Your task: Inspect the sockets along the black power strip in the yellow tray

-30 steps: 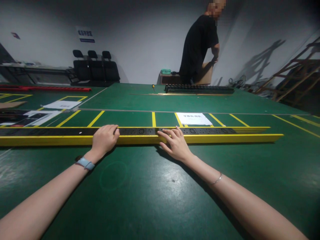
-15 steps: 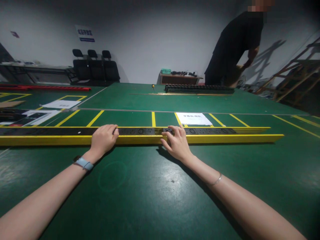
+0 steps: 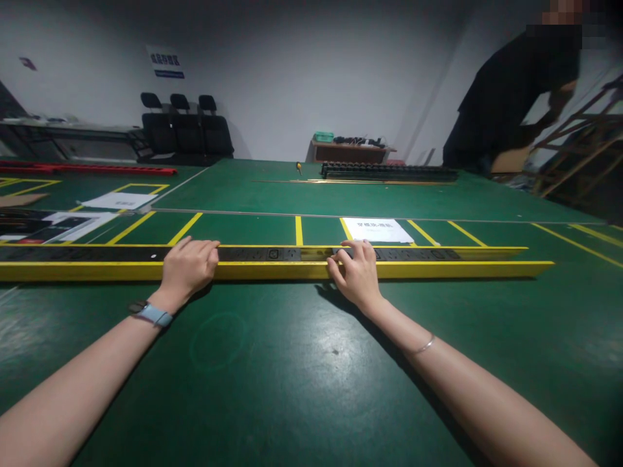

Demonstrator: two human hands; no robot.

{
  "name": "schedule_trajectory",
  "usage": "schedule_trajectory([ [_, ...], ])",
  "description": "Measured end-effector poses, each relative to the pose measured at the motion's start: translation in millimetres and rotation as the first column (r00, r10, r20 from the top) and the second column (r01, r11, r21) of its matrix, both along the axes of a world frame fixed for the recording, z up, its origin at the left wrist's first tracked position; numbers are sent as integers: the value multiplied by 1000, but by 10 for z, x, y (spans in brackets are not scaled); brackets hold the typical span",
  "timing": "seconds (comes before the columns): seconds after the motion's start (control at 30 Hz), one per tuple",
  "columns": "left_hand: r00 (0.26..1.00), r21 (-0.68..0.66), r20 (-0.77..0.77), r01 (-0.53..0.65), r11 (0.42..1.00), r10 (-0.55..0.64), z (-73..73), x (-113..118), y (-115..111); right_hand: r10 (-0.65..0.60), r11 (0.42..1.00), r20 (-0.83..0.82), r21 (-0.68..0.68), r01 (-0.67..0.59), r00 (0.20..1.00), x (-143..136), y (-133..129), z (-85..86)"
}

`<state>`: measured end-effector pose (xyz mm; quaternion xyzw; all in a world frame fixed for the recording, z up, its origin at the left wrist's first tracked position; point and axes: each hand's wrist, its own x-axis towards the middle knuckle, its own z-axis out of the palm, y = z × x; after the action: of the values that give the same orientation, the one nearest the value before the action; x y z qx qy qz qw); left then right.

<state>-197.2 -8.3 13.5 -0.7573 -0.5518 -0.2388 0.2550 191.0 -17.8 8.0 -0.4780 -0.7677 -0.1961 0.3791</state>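
A long yellow metal channel [image 3: 272, 272] lies across the green table, with black socket modules [image 3: 253, 254] set in a row inside it. My left hand [image 3: 189, 269] is closed over the channel left of the middle, fingers curled across the near wall and onto the black strip. Over the channel right of the middle, my right hand [image 3: 359, 272] has its thumb and fingers bent around a black socket module [image 3: 337, 253], partly hidden by the fingers. Between this module and the left-hand row, a bare stretch of channel floor [image 3: 315, 253] shows.
Behind the channel lie a printed white sheet [image 3: 377, 230] and yellow tape lines [image 3: 298, 230]. Further back are a black slotted bar [image 3: 389, 171], a yellow-handled tool [image 3: 298, 168] and red rails [image 3: 97, 170]. A person in black [image 3: 516, 91] stands beyond the table at right.
My right hand has moved right with the socket module, and the gap in the row has widened. My left hand has shifted left along the channel. The other person has moved right.
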Motion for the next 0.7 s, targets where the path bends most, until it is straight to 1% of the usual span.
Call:
schedule_trajectory([
  [0.07,995,48,-53,-78,996,80,-9,-346,15,5,1000,9,4,-5,1000,14,0,1],
  [0.13,986,104,-58,-149,983,156,-34,-746,21,9,1000,22,12,-9,1000,27,-4,0],
  [0.2,972,104,-24,-231,967,235,-58,-1091,18,13,1000,33,17,-14,999,38,-7,-4],
  [0.27,956,32,7,-295,955,295,-71,-1306,17,27,1000,41,12,-28,999,42,-10,-10],
  [0.33,940,-65,26,-338,939,340,-71,-1383,27,58,998,57,-3,-58,997,32,-15,-16],
  [0.43,924,-154,77,-361,920,375,-65,-1360,57,127,992,101,-35,-124,987,-16,-30,-17],
  [0.5,920,-167,108,-358,919,378,-67,-1333,74,187,982,134,-64,-180,973,-61,-43,-11],
  [0.6,923,-160,114,-347,924,366,-76,-1305,81,267,962,166,-109,-251,949,-120,-59,3],
  [0.7,932,-130,99,-336,933,349,-76,-1235,70,301,951,162,-127,-283,940,-142,-60,12],
])
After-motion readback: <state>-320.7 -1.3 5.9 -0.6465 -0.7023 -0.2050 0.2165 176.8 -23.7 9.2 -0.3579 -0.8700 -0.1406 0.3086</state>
